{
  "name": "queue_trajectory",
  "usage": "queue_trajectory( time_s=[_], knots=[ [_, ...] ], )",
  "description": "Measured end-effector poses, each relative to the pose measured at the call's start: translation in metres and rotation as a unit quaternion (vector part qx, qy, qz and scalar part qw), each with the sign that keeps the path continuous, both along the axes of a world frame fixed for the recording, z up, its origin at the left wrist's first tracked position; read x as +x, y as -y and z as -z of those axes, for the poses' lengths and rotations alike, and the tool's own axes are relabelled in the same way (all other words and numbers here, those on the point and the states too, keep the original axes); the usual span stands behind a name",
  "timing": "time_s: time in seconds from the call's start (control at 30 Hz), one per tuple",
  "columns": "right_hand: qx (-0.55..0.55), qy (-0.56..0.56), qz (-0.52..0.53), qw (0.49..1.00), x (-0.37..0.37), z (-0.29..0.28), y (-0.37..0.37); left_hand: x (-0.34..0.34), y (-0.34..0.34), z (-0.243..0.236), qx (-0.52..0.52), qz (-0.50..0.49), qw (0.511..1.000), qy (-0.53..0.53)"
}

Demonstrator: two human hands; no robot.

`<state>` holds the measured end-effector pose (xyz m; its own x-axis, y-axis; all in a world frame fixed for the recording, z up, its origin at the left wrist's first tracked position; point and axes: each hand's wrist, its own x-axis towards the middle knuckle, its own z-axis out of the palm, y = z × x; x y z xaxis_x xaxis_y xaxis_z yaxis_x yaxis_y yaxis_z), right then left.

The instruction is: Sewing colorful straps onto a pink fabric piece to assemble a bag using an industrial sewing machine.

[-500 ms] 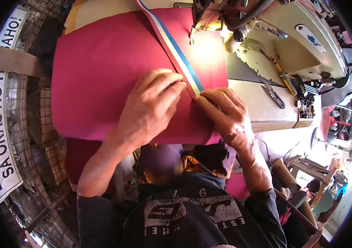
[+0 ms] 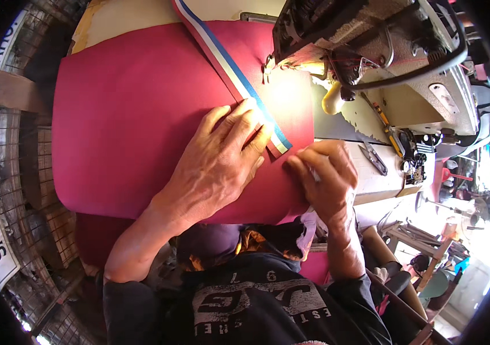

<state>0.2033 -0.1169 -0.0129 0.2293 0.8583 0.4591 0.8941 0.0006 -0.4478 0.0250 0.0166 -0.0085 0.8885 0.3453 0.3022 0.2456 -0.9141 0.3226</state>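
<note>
Over the broad, smooth magenta sheet (image 2: 118, 126), your left hand (image 2: 219, 149) rests, fingers loosely spread, on a flat, blue-white-red striped ribbon (image 2: 222, 63) lying aslant there. Your right hand (image 2: 328, 175) curls just beside its cut end, thumb and forefinger together; whether they pinch anything, I cannot tell. You seem to be aligning the ribbon; that calls for steady, flat pressure. Beyond stands the grey metal sewing machine (image 2: 365, 37).

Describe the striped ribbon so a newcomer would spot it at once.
Find the big crimson sheet spread beside the sewing machine. A narrow ribbon runs diagonally across it from the top, passing under the left hand, its end just short of the right hand. Unlike the plain sheet beneath, it carries lengthwise stripes of blue, white and red.
</note>
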Motion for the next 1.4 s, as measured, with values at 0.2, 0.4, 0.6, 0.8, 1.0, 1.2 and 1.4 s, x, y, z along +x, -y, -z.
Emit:
queue_trajectory(
  time_s=[0.2,0.4,0.6,0.8,1.0,1.2,1.4],
  knots=[
    [-0.094,0.079,-0.087,0.989,-0.004,-0.004,0.019,-0.001,0.009,0.000,-0.020,-0.023,0.999,-0.015],
    [-0.116,0.110,-0.091,0.983,-0.006,-0.001,0.025,-0.004,0.007,0.004,0.006,-0.002,1.000,-0.004],
    [-0.153,0.128,-0.079,0.977,-0.009,-0.003,0.024,-0.006,0.006,0.005,-0.004,0.009,1.000,0.010],
    [-0.157,0.140,-0.080,0.974,-0.007,0.000,0.023,-0.007,0.002,0.005,0.005,0.010,1.000,0.013],
    [-0.139,0.120,-0.080,0.980,-0.006,0.001,0.021,-0.008,0.001,0.004,-0.013,0.006,1.000,0.016],
    [-0.195,0.125,-0.067,0.971,-0.010,-0.003,0.020,-0.009,0.000,0.004,-0.046,0.003,0.999,0.025],
    [-0.243,0.134,-0.060,0.959,-0.013,-0.007,0.017,-0.011,0.000,0.006,-0.066,0.001,0.997,0.034]
  ],
)
